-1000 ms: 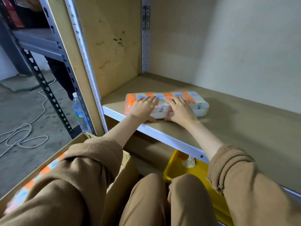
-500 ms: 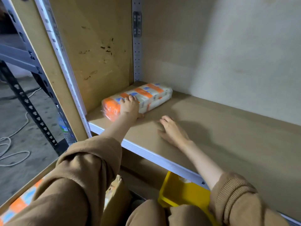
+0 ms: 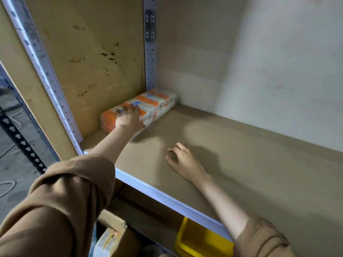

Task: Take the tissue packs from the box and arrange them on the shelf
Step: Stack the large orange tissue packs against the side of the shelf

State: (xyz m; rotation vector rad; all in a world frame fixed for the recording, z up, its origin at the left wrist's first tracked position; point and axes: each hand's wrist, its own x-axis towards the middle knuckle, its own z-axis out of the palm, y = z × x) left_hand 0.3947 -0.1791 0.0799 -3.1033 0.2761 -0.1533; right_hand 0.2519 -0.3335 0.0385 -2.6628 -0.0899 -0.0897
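1. Tissue pack [image 3: 146, 106]: lying flat on the shelf [image 3: 241, 154], tucked into the back-left corner, long side against the left side panel [image 3: 89, 58], far end reaching the perforated rear post [image 3: 150, 52]. Orange, white and blue wrapper.
2. Left hand [image 3: 129, 118]: resting on top of the pack near its front end, fingers draped over the upper face and curled a bit toward the side panel. Pressing or gripping, can't tell, but definitely touching the pack.
3. Right hand [image 3: 182, 160]: to the right of the pack and nearer the front edge, well apart from it. Palm down on the bare board, fingers loosely bent and relaxed, holding nothing.
4. Brown sleeves on both arms, pushed up above the wrists.
5. Down below the pack's level: an open cardboard box [image 3: 113, 236] under the front-left of the shelf, with something like another wrapped pack poking out (kinda blurry, so not sure).
6. Yellow bin [image 3: 200, 242]: also on the lower level, off to the right of the box.
7. Left of the side panel: concrete floor with a pale cable [image 3: 7, 186] lying on it.
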